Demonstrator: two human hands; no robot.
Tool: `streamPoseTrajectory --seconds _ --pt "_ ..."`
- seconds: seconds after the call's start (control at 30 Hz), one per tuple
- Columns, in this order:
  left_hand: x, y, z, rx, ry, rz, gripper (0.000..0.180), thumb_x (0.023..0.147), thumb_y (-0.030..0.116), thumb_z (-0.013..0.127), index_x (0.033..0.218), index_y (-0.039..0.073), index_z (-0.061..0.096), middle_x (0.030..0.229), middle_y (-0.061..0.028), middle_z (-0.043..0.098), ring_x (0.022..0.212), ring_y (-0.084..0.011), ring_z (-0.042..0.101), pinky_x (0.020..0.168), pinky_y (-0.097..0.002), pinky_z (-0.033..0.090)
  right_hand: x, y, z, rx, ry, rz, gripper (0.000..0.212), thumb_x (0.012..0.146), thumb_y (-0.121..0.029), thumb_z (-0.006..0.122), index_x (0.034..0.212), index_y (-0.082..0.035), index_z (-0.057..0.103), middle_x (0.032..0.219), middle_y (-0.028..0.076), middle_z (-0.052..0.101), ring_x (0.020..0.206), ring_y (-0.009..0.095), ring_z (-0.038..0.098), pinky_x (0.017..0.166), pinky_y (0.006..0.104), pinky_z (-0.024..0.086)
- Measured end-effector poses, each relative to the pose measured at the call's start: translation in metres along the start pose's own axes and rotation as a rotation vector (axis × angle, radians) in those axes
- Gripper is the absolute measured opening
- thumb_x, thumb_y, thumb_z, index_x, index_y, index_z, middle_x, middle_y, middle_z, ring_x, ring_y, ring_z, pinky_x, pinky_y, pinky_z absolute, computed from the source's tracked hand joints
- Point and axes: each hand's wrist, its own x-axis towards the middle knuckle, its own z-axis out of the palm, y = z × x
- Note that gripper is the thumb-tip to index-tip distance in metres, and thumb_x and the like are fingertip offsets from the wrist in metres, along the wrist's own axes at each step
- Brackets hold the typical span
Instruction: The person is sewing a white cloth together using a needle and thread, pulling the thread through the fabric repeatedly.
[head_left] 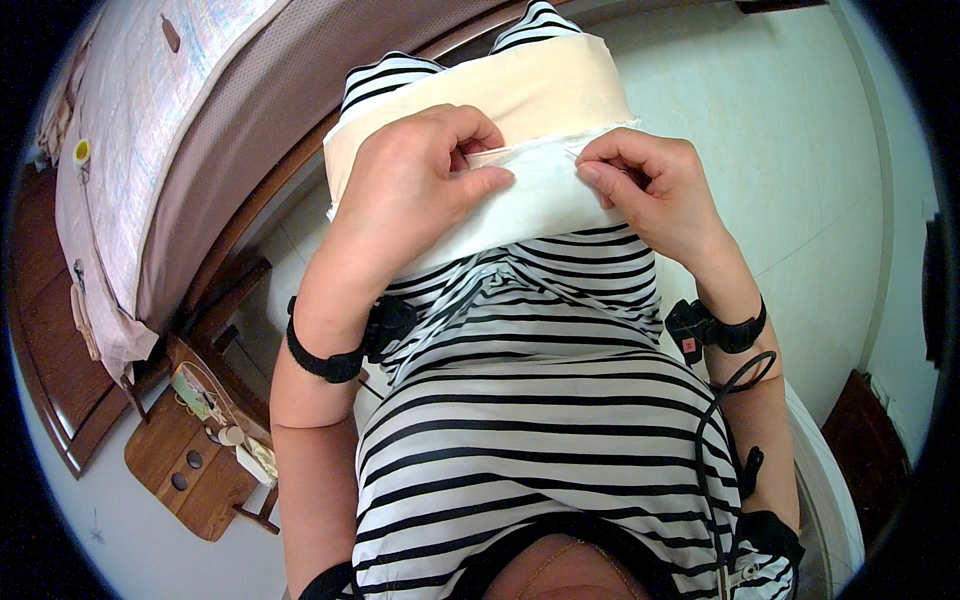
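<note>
Across my lap lies a cloth with a peach band [470,92] on its far side and a white part [500,222] nearer to me. A folded seam runs between the two. My left hand [415,175] is closed on the cloth at this seam, thumb and fingers on either side of the fold. To its right, my right hand [645,180] is closed in a pinch just over the white part. A thin, pale, needle-like sliver [571,153] shows at its fingertips, too small to name for sure. The fingertips of both hands partly hide the seam.
On the left stands a bed with a pale patterned cover [215,60], a yellow roll [82,152] on it. A wooden stool [165,455] with small items is at lower left. Pale floor tiles [760,130] stretch to the right. A black cable [705,450] runs along my right arm.
</note>
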Motion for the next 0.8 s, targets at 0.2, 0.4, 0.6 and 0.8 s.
streamPoseTrajectory --seconds 0.2,0.4,0.6,0.8 --pt "0.0 -0.006 0.001 0.015 0.046 -0.001 0.016 0.081 0.01 0.071 0.093 0.0 0.068 0.077 -0.0055 0.066 0.069 -0.011 0.059 0.064 -0.0247 0.049 0.0 0.002 0.001 -0.001 -0.001 -0.005 0.008 0.086 -0.011 0.066 0.086 -0.003 0.065 0.059 0.001 0.054 0.052 0.006 0.045 0.047 0.0228 0.038" --pt "0.001 -0.004 0.003 0.116 0.1 0.03 0.014 0.08 0.012 0.07 0.089 0.001 0.068 0.079 -0.0089 0.066 0.07 -0.0168 0.063 0.065 -0.0274 0.05 0.0 0.002 0.0 -0.005 0.001 0.0 0.008 0.086 -0.011 0.066 0.086 -0.003 0.065 0.06 0.001 0.055 0.052 0.006 0.046 0.048 0.0229 0.038" --pt "-0.006 -0.004 0.004 0.435 0.22 0.169 0.013 0.079 0.013 0.071 0.086 0.003 0.067 0.079 -0.0098 0.063 0.07 -0.0226 0.061 0.062 -0.029 0.047 0.001 -0.001 -0.001 0.001 -0.01 -0.032 0.008 0.086 -0.012 0.066 0.085 -0.003 0.066 0.06 0.003 0.057 0.051 0.007 0.047 0.048 0.0235 0.039" --pt "-0.007 0.005 0.016 0.135 0.177 -0.015 0.012 0.083 0.012 0.067 0.091 0.003 0.067 0.071 -0.0065 0.061 0.062 -0.014 0.056 0.059 -0.0265 0.045 0.0 0.003 -0.001 -0.002 -0.006 -0.036 0.009 0.086 -0.012 0.066 0.085 -0.003 0.068 0.058 0.003 0.057 0.05 0.008 0.052 0.047 0.0234 0.041"
